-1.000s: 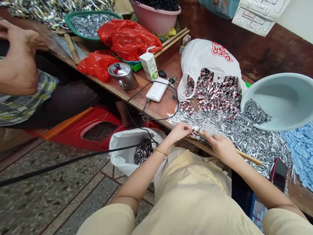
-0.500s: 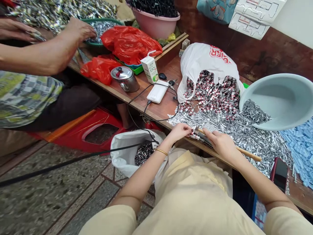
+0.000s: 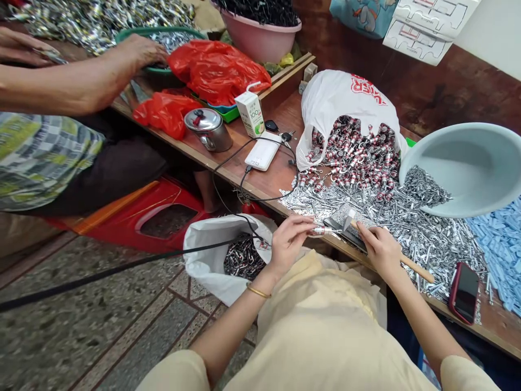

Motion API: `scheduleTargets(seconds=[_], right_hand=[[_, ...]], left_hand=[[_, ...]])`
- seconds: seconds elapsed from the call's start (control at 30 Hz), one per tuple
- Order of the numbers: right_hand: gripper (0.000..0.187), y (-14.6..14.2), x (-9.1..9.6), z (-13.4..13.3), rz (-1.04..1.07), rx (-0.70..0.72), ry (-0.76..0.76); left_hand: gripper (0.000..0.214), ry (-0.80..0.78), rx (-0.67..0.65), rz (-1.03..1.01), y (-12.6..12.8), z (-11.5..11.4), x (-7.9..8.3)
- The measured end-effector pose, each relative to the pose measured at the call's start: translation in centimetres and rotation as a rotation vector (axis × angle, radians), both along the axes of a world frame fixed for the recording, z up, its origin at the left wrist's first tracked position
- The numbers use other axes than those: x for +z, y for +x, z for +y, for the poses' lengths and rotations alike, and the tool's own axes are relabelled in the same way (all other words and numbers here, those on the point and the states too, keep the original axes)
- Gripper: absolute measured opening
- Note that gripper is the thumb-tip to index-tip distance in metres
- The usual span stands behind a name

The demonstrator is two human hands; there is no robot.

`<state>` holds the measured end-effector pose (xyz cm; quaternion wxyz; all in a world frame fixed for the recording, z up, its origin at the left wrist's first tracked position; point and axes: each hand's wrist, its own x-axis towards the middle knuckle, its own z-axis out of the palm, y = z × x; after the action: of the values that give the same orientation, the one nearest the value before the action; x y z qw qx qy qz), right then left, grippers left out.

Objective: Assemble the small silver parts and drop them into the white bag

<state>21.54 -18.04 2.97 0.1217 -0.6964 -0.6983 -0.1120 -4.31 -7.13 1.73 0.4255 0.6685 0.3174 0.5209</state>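
My left hand (image 3: 290,242) is closed, its fingertips pinching one end of a small silver metal fitting with red bands (image 3: 321,231). The fitting's free end points right, towards a flat dark metal block (image 3: 345,234) at the table's front edge. In my right hand (image 3: 380,248) is a small hammer (image 3: 417,268) with a wooden handle. Its metal head sits just over the block. Beyond both hands spreads a heap of loose silver pins (image 3: 423,239). Similar red-banded fittings (image 3: 360,157) spill from a white plastic bag (image 3: 345,98).
A pale basin (image 3: 480,163) stands right, near blue pieces (image 3: 499,250) and a phone (image 3: 464,293). Below the table edge is a white sack (image 3: 203,266) holding metal parts. A cable crosses to a power bank (image 3: 262,152). At left, a co-worker's hand (image 3: 142,51) reaches over a green basin.
My left hand has drawn back towards me, bringing the fitting into clear view. My right hand and the hammer have shifted right. A red-banded piece now shows at the sack's mouth.
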Motion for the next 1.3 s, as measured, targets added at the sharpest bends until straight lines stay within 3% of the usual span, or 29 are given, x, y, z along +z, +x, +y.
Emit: scheduleTargets(seconds=[0.07, 0.17, 0.27, 0.33, 0.4, 0.53, 0.63, 0.73, 0.8, 0.9, 1.0, 1.07, 1.17, 1.3], right_hand=[[0.039, 0.1, -1.0, -0.6, -0.025, -0.001, -0.001], [0.042, 0.0, -1.7, -0.8, -0.030, -0.021, 0.003], [0.048, -0.1, -1.6, -0.9, -0.046, -0.027, -0.014], [0.050, -0.2, -1.5, -1.1, -0.061, -0.027, -0.017], [0.048, -0.2, -1.4, -1.4, -0.046, -0.044, 0.006], [0.044, 0.2, -1.0, -1.4, 0.053, -0.037, 0.047], [0.041, 1.1, -0.2, -0.5, 0.131, -0.022, 0.085], [0.039, 1.6, 0.7, 0.8, 0.182, -0.029, 0.130], [0.037, 1.3, 1.2, 1.6, 0.192, -0.001, 0.119], [0.033, 0.6, 1.6, 1.8, 0.193, 0.050, 0.078], [0.029, 1.3, 1.6, 0.8, 0.204, 0.002, 0.094], [0.028, 2.9, 1.4, -0.1, 0.235, -0.061, 0.119], [0.027, 6.2, 0.9, -0.8, 0.350, -0.177, 0.146], [0.021, 10.0, 1.1, 1.3, 0.379, -0.242, 0.076]], left_hand=[[0.018, 0.096, 0.055, -0.050, -0.6, -1.6, -0.3], [0.018, 0.108, 0.118, -0.041, -1.7, -3.2, -1.9], [0.019, -0.030, 0.119, 0.133, -4.1, -4.2, -3.9], [0.020, -0.205, 0.283, 0.295, -6.4, -4.5, -4.6], [0.020, -0.349, 0.283, 0.451, -8.5, -4.5, -4.3], [0.039, -0.391, 0.206, 0.529, -10.0, -4.4, -2.6], [0.033, -0.393, 0.099, 0.560, -7.8, -4.3, -1.7], [0.012, -0.316, -0.080, 0.551, -2.6, -2.0, -0.9], [0.019, -0.078, -0.283, 0.565, 1.9, 1.7, -0.2], [0.031, 0.213, -0.147, 0.633, 8.6, 8.7, 0.7], [0.035, 0.413, -0.232, 0.815, 13.1, 13.8, 0.7], [0.027, 0.467, -0.227, 0.923, 14.3, 15.1, 0.3], [0.013, 0.471, -0.160, 1.014, 14.3, 15.0, -0.1], [0.007, 0.349, -0.088, 0.926, 13.5, 14.0, 0.3]])
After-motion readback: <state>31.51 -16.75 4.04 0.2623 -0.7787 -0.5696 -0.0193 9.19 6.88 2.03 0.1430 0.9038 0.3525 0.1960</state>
